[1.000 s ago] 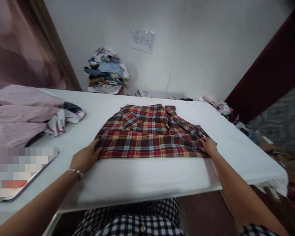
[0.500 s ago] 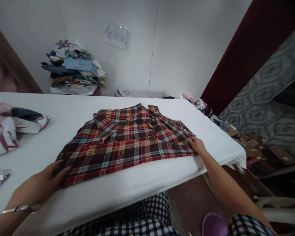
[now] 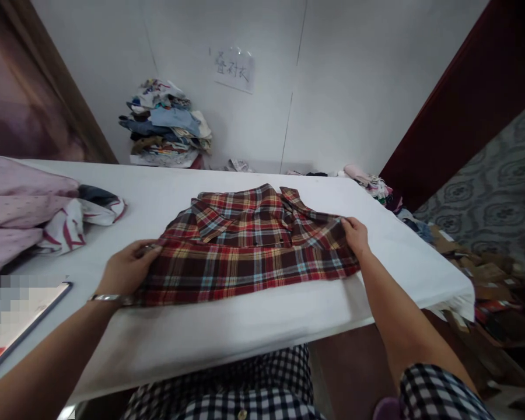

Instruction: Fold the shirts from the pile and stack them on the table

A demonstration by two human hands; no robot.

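A plaid shirt [image 3: 245, 265] in red, brown, yellow and light blue lies partly folded on the white-covered table [image 3: 402, 251]. Its lower part forms a wide band along the near side, with the sleeves angled across the upper part. My left hand [image 3: 133, 265], wearing a ring and a bracelet, is closed on the shirt's left edge. On the opposite side, my right hand [image 3: 356, 235] pinches the right edge near a sleeve fold. The fingertips of both hands are partly hidden.
Pink and white clothes [image 3: 26, 201] lie at the left, with a tablet-like panel [image 3: 30, 326] nearer me. A stack of folded clothes [image 3: 166, 125] stands against the wall, below a handwritten sign [image 3: 234, 71]. More garments [image 3: 376, 186] line the far right edge; cardboard [image 3: 485, 268] lies beyond.
Both hands have moved away from me along the shirt's sides, the left from the lower corner up the left edge. The view has shifted left.
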